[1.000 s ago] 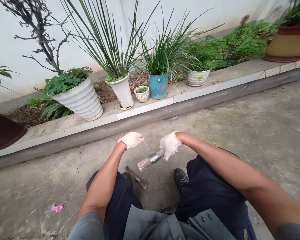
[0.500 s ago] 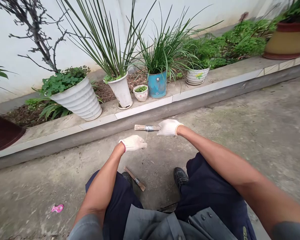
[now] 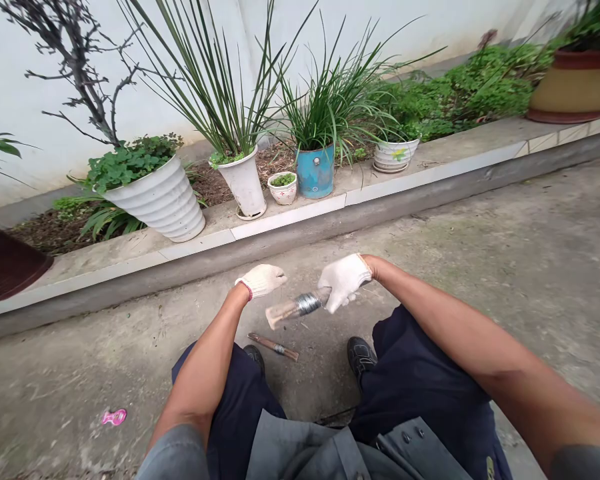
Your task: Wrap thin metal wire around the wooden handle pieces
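My right hand [image 3: 344, 280], in a white knitted glove, is wrapped round one end of a flat wooden stick [image 3: 279, 313]. Silvery wire [image 3: 309, 303] is wound in a thick band about the stick's middle; its free end tilts down to the left, blurred by motion. My left hand [image 3: 263, 279], gloved too, hovers up and left of the stick, apart from it, with fingers pinched together. Whether a strand lies between those fingers is too fine to see. A second wooden stick [image 3: 265, 343] with a similar wire band lies on the concrete by my left shoe.
A tiled ledge [image 3: 290, 217] crosses ahead, bearing a ribbed white pot [image 3: 160, 203], a tall white pot [image 3: 244, 183], a small pot [image 3: 283, 193] and a blue pot [image 3: 315, 175]. A pink object [image 3: 114, 417] lies on the concrete at left. My shoes [image 3: 361, 353] flank the middle.
My right hand has come down and nearer, tilting the stick's free end downward. My left hand has moved slightly left and up. The stick on the ground has turned flatter, its right end shifting away from me.
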A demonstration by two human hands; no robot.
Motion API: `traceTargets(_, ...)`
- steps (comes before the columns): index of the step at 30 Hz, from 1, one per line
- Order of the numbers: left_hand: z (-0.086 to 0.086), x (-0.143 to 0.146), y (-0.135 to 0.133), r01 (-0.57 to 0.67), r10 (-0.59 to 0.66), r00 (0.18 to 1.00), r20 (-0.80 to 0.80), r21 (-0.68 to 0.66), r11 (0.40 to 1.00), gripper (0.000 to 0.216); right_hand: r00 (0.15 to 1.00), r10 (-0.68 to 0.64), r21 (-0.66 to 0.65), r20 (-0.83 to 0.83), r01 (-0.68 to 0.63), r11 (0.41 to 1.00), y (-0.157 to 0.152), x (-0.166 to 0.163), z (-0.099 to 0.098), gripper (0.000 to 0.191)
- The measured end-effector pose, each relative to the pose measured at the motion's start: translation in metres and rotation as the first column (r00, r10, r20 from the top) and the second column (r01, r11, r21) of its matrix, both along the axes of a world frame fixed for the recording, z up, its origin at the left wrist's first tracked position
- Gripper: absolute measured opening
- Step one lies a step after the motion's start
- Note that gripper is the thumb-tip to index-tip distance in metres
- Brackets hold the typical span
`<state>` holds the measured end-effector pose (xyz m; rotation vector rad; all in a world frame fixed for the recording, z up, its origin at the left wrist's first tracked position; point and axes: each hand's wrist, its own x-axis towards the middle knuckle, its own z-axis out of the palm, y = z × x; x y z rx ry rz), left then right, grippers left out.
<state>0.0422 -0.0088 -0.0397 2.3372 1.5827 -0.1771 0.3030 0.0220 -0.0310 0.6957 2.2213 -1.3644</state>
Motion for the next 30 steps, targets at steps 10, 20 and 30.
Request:
traceTargets(10, 0.013, 0.015, -0.013, -0.039, 0.046, 0.998, 0.052, -0.141, 0.989, 0.038, 0.898, -0.361, 0.717, 0.251, 0.078, 0.693, 0.027, -0.021, -0.014, 0.043)
traceTargets(20, 0.011, 0.011, -0.017, -0.057, 0.09, 0.989, 0.121, -0.249, 0.967, 0.036, 0.894, -0.365, 0.562, -0.259, 0.447, 0.696, 0.03, -0.01, 0.004, 0.045)
traceTargets(30, 0.003, 0.0, -0.002, 0.043, -0.041, 0.997, 0.065, -0.045, 0.998, 0.032, 0.989, -0.118, -0.015, -0.093, 0.117, 0.993, 0.002, 0.0, 0.004, 0.045)
